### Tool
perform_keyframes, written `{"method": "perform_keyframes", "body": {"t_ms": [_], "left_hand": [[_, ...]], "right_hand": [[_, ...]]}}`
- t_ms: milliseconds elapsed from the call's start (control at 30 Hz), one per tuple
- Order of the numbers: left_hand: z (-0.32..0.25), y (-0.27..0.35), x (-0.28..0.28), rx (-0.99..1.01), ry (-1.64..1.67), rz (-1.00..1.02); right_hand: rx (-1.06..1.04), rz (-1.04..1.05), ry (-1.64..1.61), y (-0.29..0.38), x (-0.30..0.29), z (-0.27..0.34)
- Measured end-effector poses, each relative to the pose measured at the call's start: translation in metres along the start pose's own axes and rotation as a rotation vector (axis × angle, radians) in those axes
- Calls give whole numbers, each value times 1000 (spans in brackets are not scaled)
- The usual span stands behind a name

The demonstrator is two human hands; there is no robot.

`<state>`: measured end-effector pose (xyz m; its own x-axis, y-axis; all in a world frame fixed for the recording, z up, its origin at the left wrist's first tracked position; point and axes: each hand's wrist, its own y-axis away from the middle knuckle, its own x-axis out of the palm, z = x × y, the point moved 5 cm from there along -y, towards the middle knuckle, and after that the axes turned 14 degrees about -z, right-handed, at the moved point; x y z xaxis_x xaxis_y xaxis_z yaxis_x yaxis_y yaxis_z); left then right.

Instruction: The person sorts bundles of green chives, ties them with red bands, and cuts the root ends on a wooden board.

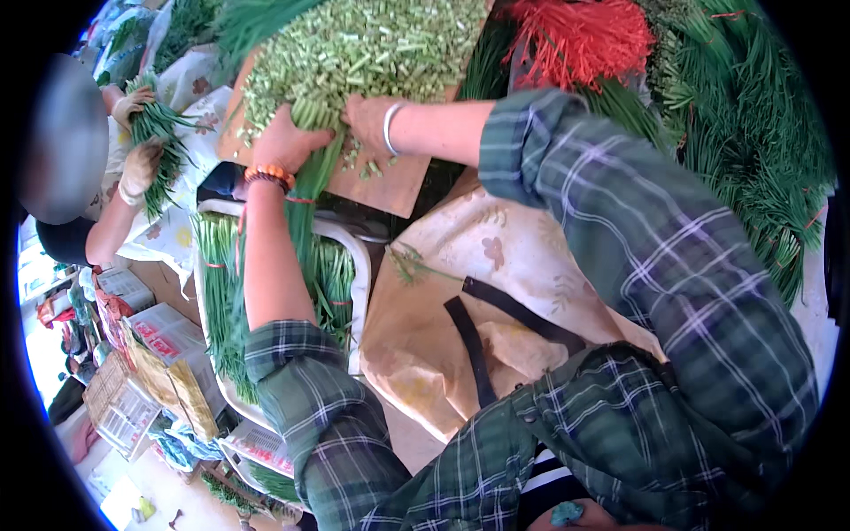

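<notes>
My left hand (285, 141) grips a bundle of long green stems (317, 118), likely garlic chives, near its pale ends. The leafy part hangs down past my left wrist, with a red tie (302, 200) around it. My right hand (373, 124) is at the right side of the bundle, its fingers bent against the stems. What its fingertips hold, if anything, is hidden. Both hands are over a wooden board (382, 186). A thick heap of short cut stem pieces (372, 50) covers the board's far part, and a few loose bits lie near my right hand.
Below my left forearm stands a white crate (360, 272) of tied green bundles (222, 279). Red ties (584, 40) are piled at the upper right, beside stacked greens (744, 119). On the left, another person's gloved hands (141, 166) hold a green bundle (159, 143).
</notes>
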<state>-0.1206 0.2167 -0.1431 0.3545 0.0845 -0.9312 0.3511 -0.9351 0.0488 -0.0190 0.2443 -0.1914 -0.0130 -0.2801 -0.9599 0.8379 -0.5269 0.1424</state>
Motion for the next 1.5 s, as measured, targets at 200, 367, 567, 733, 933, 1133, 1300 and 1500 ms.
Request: {"method": "perform_keyframes", "body": {"t_ms": [200,367,567,733,933,1133,1300,1500], "left_hand": [[22,19,-24,-6,265,-178],[36,54,-58,-27,523,-345],[23,120,-131,108,678,-464],[-71,198,-142,640,434,-394],[-56,309,-125,737,1155,386],[17,325,-14,-422,2043,-373],[20,317,7,-282,2389,-624],[60,348,2,-643,2192,-886]], "right_hand": [[-34,-17,-125,5,4,-7],[201,5,-128,29,-51,-4],[279,423,-1077,75,-46,34],[-1,1292,-2372,112,-24,132],[282,872,-2507,142,-11,130],[188,581,-1796,177,-39,175],[-119,84,-877,111,-66,95],[-111,-421,283,49,-26,-19]]}}
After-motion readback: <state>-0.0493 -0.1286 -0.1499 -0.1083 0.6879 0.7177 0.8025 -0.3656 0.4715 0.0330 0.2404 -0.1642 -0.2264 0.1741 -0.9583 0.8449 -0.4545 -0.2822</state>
